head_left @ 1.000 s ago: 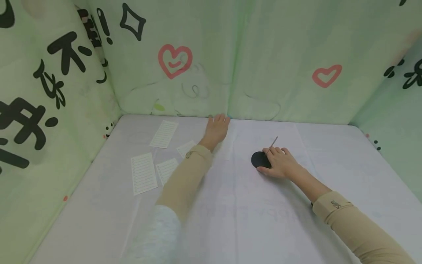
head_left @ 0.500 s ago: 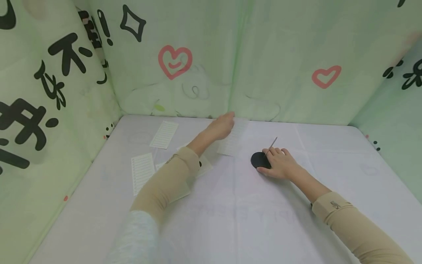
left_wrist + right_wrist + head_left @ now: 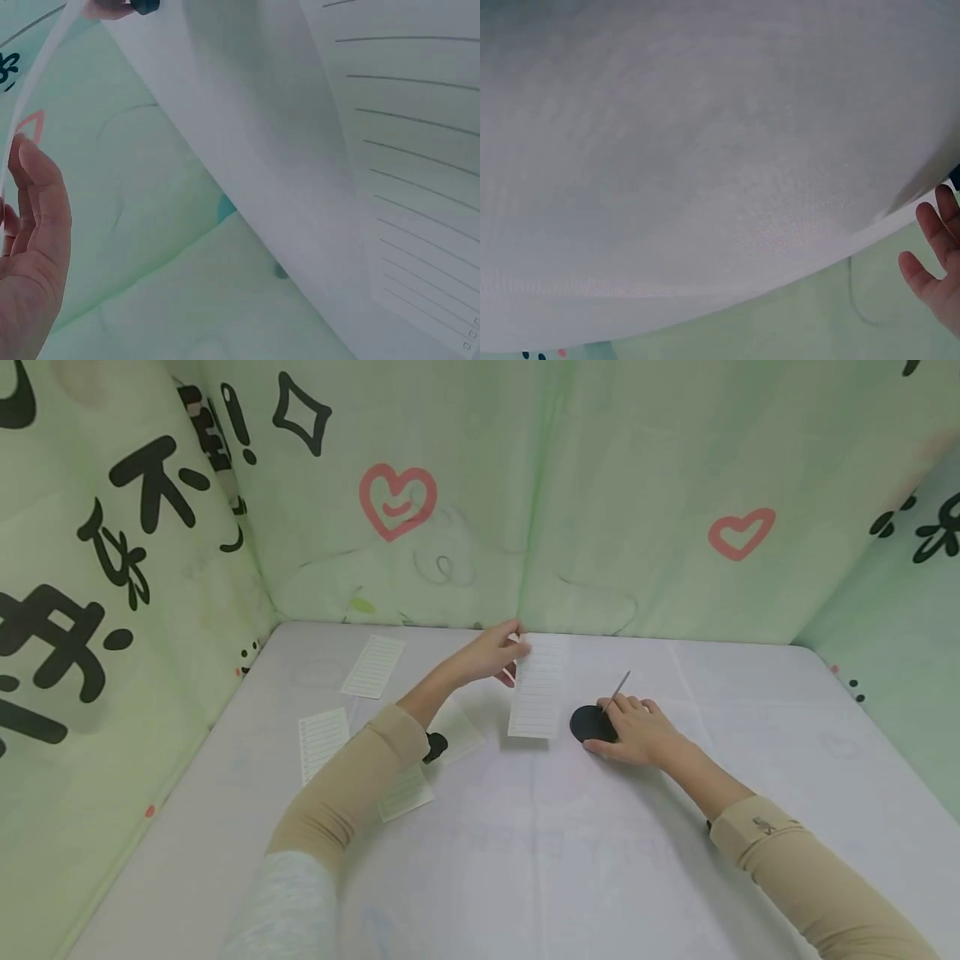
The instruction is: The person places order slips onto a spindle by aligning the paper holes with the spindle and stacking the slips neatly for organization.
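My left hand (image 3: 487, 653) pinches a white lined slip of paper (image 3: 538, 693) by its left edge, near the table's far edge. In the left wrist view the slip (image 3: 36, 82) appears nearly edge-on beside the fingers (image 3: 43, 169). Over to the right, my right hand (image 3: 641, 732) holds the round black base of a paper spike (image 3: 590, 724), thumb at the near side and fingers at the far side. Its thin rod slants up past the fingertips. In the right wrist view, the right hand (image 3: 937, 251) shows at the right edge with a sliver of black beside it.
Several lined slips lie on the left of the white table (image 3: 600, 860), one at the back (image 3: 372, 666), one farther left (image 3: 322, 739), others partly under the left forearm (image 3: 408, 793). A green printed curtain (image 3: 637, 485) stands close behind the table.
My left hand, flat near the far edge before, now pinches a slip, its wrist turned and shifted left. The slip now hangs upright toward the spike. The right hand stays put.
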### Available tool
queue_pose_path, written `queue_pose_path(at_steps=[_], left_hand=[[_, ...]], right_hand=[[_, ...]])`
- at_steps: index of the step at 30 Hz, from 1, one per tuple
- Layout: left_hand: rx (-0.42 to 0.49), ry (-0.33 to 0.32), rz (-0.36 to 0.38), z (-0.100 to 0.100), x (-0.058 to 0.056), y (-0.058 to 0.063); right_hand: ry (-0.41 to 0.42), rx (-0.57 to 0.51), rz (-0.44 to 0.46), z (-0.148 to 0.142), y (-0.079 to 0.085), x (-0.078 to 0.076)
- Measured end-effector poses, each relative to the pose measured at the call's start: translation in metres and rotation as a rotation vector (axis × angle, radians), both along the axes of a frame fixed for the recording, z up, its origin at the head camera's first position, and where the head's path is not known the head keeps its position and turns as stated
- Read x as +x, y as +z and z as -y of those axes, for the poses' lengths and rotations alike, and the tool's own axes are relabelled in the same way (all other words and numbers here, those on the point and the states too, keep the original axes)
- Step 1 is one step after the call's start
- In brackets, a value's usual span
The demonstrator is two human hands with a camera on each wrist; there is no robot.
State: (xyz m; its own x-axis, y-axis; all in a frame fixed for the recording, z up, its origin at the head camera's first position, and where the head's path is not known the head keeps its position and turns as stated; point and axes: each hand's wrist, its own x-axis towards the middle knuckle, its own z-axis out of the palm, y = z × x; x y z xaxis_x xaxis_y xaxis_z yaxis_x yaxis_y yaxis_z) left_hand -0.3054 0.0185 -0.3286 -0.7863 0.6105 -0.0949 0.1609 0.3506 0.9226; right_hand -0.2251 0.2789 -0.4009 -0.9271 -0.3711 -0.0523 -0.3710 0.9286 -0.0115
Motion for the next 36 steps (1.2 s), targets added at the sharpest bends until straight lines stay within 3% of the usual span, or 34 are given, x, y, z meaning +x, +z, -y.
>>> queue_pose_path(at_steps=[4, 12, 15, 20, 25, 31, 36], left_hand=[[0.048, 0.027, 0.052, 0.001, 0.007, -0.003], [0.1, 0.047, 0.068, -0.002, 0.02, -0.006], [0.119, 0.032, 0.075, -0.005, 0.024, -0.005], [0.132, 0.009, 0.079, -0.006, 0.031, 0.001], [0.137, -0.016, 0.079, -0.008, 0.036, 0.005], [0.147, -0.062, 0.096, -0.012, 0.041, 0.004], [0.149, -0.104, 0.111, -0.018, 0.044, 0.002]], right_hand=[[-0.024, -0.011, 0.038, 0.0, 0.0, -0.001], [-0.073, -0.053, 0.159, 0.001, 0.011, -0.002], [-0.103, -0.176, 0.255, -0.004, 0.024, -0.001], [-0.16, -0.442, 0.445, -0.019, 0.066, 0.009], [-0.224, -0.63, 0.505, -0.03, 0.106, 0.024], [-0.249, -0.893, 0.505, -0.029, 0.118, 0.033], [-0.233, -0.987, 0.539, -0.018, 0.118, 0.036]])
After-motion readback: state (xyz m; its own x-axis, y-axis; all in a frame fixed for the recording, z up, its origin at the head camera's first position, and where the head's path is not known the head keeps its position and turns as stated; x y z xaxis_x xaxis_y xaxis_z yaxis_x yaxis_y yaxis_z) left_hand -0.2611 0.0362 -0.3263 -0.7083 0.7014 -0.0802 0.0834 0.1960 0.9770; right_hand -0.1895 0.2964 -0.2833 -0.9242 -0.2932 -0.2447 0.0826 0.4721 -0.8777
